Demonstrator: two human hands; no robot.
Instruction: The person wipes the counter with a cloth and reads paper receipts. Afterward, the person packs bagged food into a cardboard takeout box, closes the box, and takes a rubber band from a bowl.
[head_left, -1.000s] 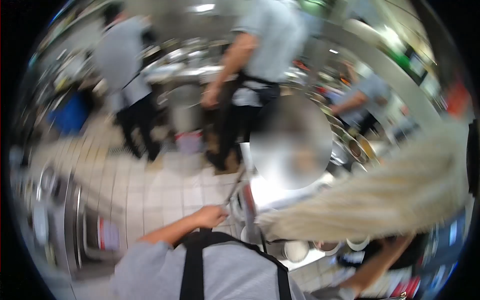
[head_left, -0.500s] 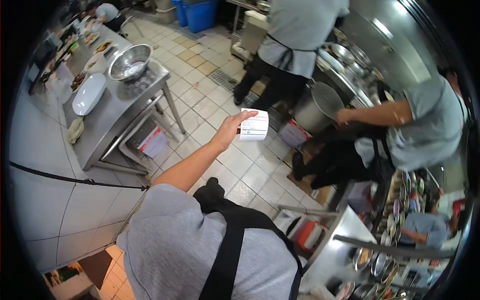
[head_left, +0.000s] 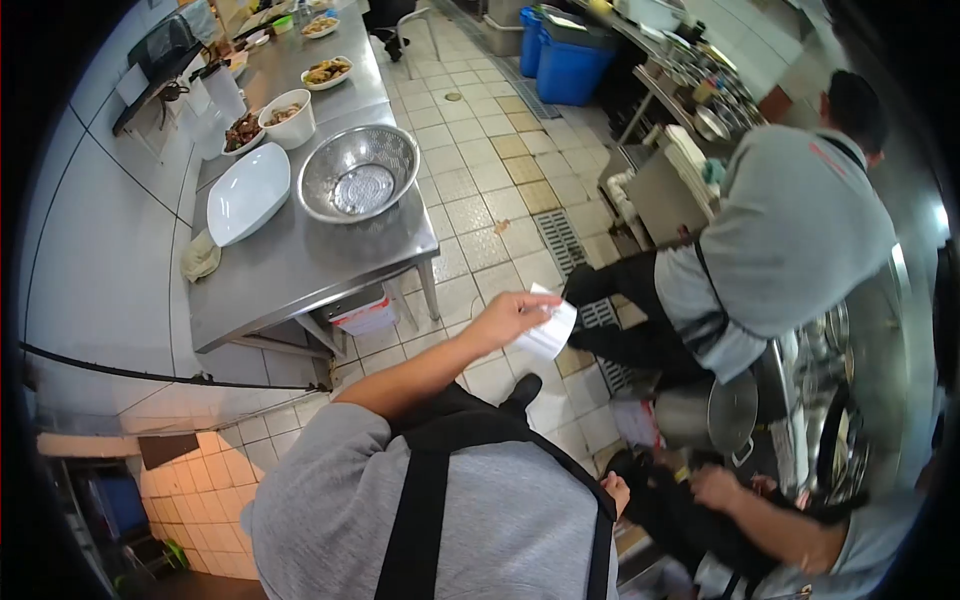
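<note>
My left hand [head_left: 515, 318] is stretched out ahead of my body, fingers closed on a white printed paper slip [head_left: 548, 330] that hangs over the tiled floor. Low beside my black apron [head_left: 428, 500], part of my right hand [head_left: 617, 492] shows; its fingers look curled, and anything in them is hidden. Left of my left hand stands a steel table [head_left: 330, 270]. On it are a perforated metal colander [head_left: 360, 185] and a long white dish [head_left: 250, 193], both apart from my hands.
Farther along the table stand a white tub of food [head_left: 288, 120] and plated dishes [head_left: 327, 73]. A crumpled cloth [head_left: 201, 257] lies by the wall. On the right are a co-worker [head_left: 790, 230], another person's arm [head_left: 770, 515] and a large pot [head_left: 732, 410]. Blue bins [head_left: 575, 65] stand ahead.
My view has turned and moved forward, so the steel table and colander appear closer. The paper slip stays in my left hand, now tilted. My right hand has come into view.
</note>
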